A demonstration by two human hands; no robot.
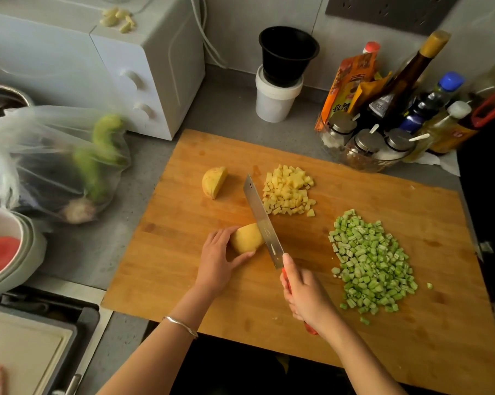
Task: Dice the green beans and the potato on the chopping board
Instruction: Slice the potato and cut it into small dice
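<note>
Pinning rounded potato (246, 238) | left hand (217, 260) | steel cleaver (264, 223) (red-handled) | right hand (306, 297)

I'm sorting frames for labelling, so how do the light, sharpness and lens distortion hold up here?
Head view, overall: dim, warm light, darkest at the right edge; head view, centre: wooden chopping board, pile of diced green beans and steel cleaver sharp; head view, left: clear plastic bag of vegetables smeared; head view, edges: wide lens splays the board's sides.
</note>
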